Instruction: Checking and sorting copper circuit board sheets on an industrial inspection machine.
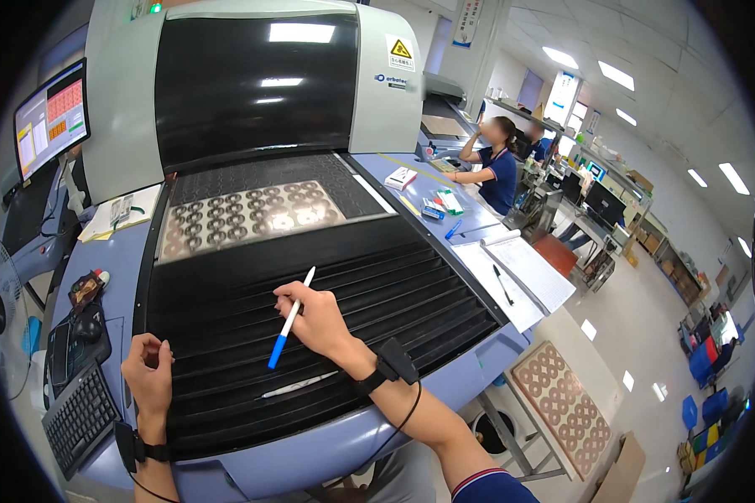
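Observation:
My right hand is closed on a white marker with a blue cap, held slanting over the black ribbed bellows with the blue end low. My left hand hovers by the bellows' left edge, fingers loosely curled, thumb apart and nothing visible in it. Beyond both hands, a flat panel with rows of ring-shaped patterns lies on the machine's dark bed. A thin pale pen rests on the bellows below my right hand.
The machine's dark hood rises behind the panel. At left are a keyboard, mouse and monitor. To the right lie an open notebook and a blue pen. Another patterned panel stands low right. A co-worker sits beyond.

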